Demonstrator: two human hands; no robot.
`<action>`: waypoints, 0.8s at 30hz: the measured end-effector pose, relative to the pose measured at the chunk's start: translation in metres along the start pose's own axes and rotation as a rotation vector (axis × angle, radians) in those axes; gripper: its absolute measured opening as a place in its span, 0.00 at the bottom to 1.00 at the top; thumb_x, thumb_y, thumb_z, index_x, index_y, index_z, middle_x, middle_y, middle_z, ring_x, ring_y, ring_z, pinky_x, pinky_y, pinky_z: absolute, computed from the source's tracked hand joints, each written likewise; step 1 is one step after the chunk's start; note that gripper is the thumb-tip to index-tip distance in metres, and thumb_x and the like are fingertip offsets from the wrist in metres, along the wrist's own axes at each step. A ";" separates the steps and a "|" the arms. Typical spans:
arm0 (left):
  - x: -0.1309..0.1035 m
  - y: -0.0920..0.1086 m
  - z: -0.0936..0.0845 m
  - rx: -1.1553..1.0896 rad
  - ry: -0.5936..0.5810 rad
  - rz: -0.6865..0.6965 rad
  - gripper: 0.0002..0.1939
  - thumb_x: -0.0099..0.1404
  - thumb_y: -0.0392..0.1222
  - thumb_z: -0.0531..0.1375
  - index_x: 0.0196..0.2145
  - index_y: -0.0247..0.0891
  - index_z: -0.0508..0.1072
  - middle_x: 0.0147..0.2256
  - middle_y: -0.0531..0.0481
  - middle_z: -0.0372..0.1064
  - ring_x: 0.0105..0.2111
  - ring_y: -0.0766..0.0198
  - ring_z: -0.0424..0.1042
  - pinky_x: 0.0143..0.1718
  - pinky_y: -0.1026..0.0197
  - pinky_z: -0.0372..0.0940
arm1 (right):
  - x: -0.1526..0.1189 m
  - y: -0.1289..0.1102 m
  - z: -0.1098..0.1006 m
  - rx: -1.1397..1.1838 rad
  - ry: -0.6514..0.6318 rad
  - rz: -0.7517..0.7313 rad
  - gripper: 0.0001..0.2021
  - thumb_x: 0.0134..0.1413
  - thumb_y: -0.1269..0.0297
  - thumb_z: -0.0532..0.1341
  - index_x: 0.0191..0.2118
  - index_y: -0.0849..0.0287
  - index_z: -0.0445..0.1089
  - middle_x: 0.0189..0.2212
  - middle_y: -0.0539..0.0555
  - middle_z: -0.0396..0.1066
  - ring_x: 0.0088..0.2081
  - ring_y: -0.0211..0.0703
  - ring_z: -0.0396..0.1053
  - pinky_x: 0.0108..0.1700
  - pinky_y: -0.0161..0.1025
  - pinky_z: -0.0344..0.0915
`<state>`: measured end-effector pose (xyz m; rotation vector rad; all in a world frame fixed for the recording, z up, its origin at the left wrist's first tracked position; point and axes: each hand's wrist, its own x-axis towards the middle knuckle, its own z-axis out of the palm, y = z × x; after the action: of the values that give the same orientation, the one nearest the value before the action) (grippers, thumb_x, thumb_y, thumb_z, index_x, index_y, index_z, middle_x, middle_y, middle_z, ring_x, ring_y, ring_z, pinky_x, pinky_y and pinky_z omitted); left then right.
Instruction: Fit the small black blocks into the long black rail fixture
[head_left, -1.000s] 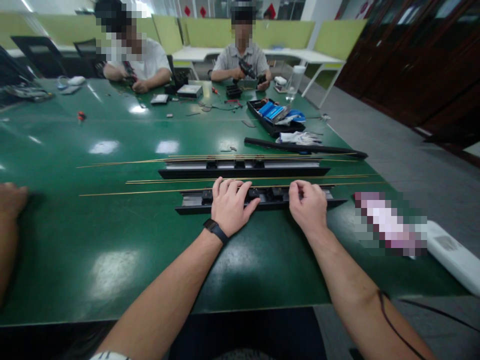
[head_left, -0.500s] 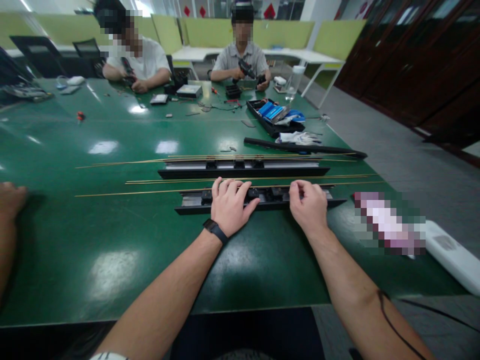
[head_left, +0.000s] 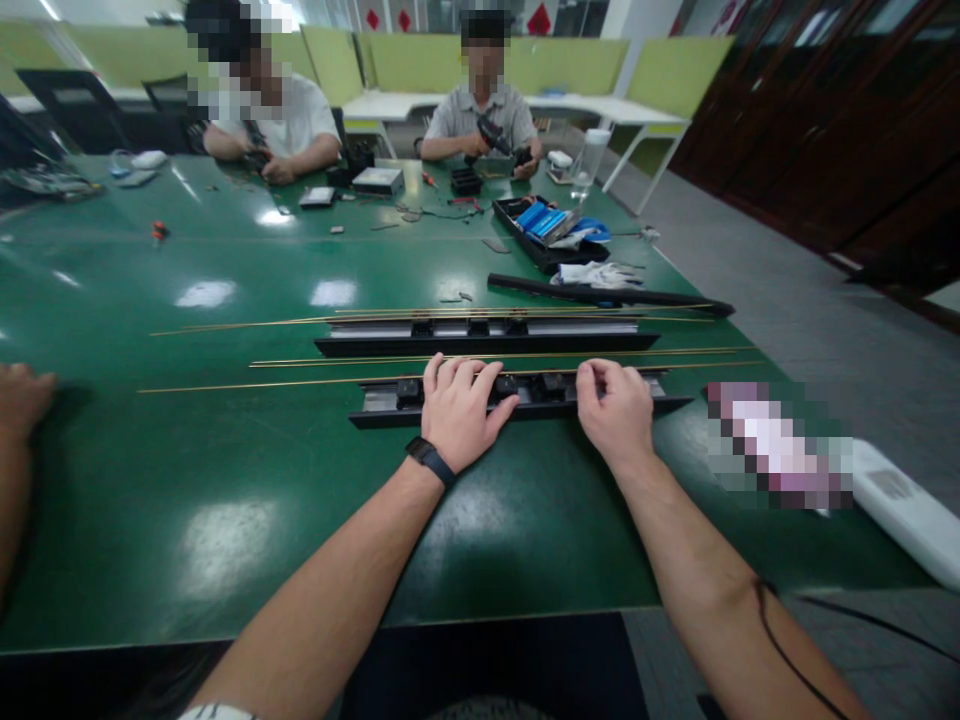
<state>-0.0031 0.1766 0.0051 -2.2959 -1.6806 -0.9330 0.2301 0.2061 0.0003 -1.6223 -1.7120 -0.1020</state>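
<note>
My left hand [head_left: 461, 410] lies with its fingers spread over the nearer black rail [head_left: 390, 418], between its small black blocks. At the right part of that rail, my right hand [head_left: 615, 405] has thumb and forefinger pinched at a thin golden rod [head_left: 225, 387], which runs along the rail's far edge and sticks out to the left. Two more golden rods [head_left: 300, 363] lie just beyond. Behind them rests a second black rail [head_left: 480, 345] with several black blocks in it and rods along its back.
Beyond the rails are a black tube [head_left: 600, 292], white gloves [head_left: 600, 274] and a black tray [head_left: 517, 240] with blue packs. A white device [head_left: 900, 510] lies right. Another person's hand [head_left: 26, 400] rests left; two people sit opposite.
The golden rod at the nearer rail has slid a little to the left. My two hands have barely moved.
</note>
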 end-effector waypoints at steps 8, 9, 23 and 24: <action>0.000 -0.001 0.001 0.002 0.008 0.000 0.23 0.73 0.58 0.59 0.58 0.44 0.75 0.52 0.44 0.76 0.58 0.47 0.68 0.72 0.39 0.47 | 0.002 0.007 0.002 -0.051 0.071 0.073 0.17 0.68 0.52 0.53 0.39 0.57 0.74 0.34 0.59 0.77 0.40 0.53 0.69 0.47 0.48 0.59; 0.000 -0.001 0.001 0.003 0.008 0.000 0.23 0.73 0.58 0.59 0.58 0.44 0.75 0.52 0.44 0.76 0.58 0.47 0.68 0.72 0.39 0.47 | 0.002 0.007 0.002 -0.049 0.060 0.064 0.17 0.68 0.52 0.53 0.39 0.57 0.75 0.34 0.59 0.77 0.40 0.53 0.69 0.46 0.48 0.59; 0.000 -0.001 0.000 0.001 0.013 0.004 0.24 0.73 0.58 0.59 0.58 0.43 0.76 0.52 0.43 0.76 0.58 0.48 0.68 0.72 0.39 0.46 | 0.001 0.004 0.001 -0.025 0.020 0.039 0.18 0.68 0.53 0.52 0.42 0.57 0.75 0.38 0.59 0.79 0.43 0.53 0.70 0.49 0.49 0.60; 0.000 -0.001 0.000 0.004 0.014 0.005 0.24 0.72 0.58 0.59 0.58 0.43 0.75 0.52 0.43 0.75 0.58 0.48 0.68 0.72 0.39 0.46 | 0.002 0.004 0.001 -0.025 0.020 0.039 0.18 0.68 0.53 0.52 0.42 0.57 0.75 0.37 0.59 0.79 0.43 0.53 0.70 0.48 0.49 0.60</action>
<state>-0.0038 0.1770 0.0045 -2.2845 -1.6691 -0.9413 0.2333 0.2089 -0.0017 -1.6672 -1.6694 -0.1208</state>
